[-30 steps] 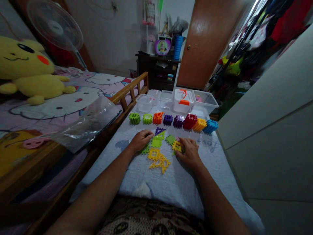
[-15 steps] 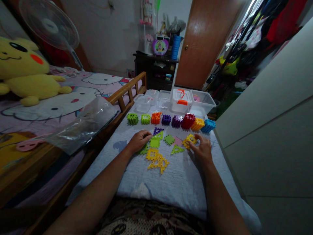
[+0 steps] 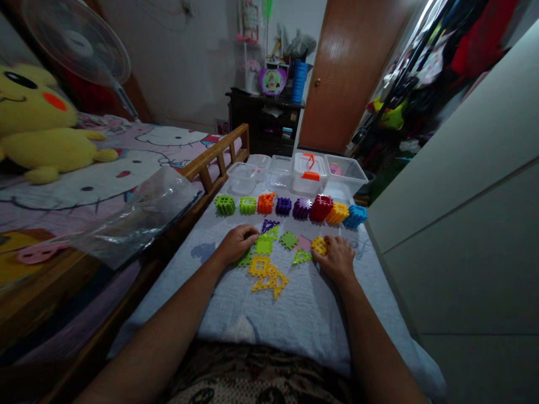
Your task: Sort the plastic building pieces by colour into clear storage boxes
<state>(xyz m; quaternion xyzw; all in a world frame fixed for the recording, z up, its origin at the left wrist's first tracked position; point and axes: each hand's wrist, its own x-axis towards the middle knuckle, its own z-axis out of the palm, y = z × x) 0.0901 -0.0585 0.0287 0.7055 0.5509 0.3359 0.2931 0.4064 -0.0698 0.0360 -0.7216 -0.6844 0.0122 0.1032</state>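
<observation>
Flat plastic puzzle pieces lie on a pale quilted cloth point(image 3: 303, 314). My right hand point(image 3: 337, 259) is closed round a yellow square piece point(image 3: 319, 245). My left hand point(image 3: 234, 243) rests curled on the cloth, fingers touching a green square piece point(image 3: 264, 245), with a purple triangle piece point(image 3: 268, 225) just beyond. Between the hands lie a green square point(image 3: 288, 240), a green triangle point(image 3: 302, 257) and yellow pieces point(image 3: 266, 273). Behind them stands a row of several assembled cubes, from a green cube point(image 3: 225, 204) to a blue cube point(image 3: 355, 215).
Clear plastic tubs point(image 3: 346, 174) and one with an orange latch point(image 3: 310, 170) stand behind the cubes. A wooden bed rail point(image 3: 214, 160) and a clear plastic bag point(image 3: 143, 216) lie left, with a yellow plush toy point(image 3: 37, 123). A grey wall point(image 3: 463, 224) runs along the right.
My right hand carried the yellow piece out to the right, then drew back a little and closed over it. A green triangle it had covered now shows. My left hand stayed put.
</observation>
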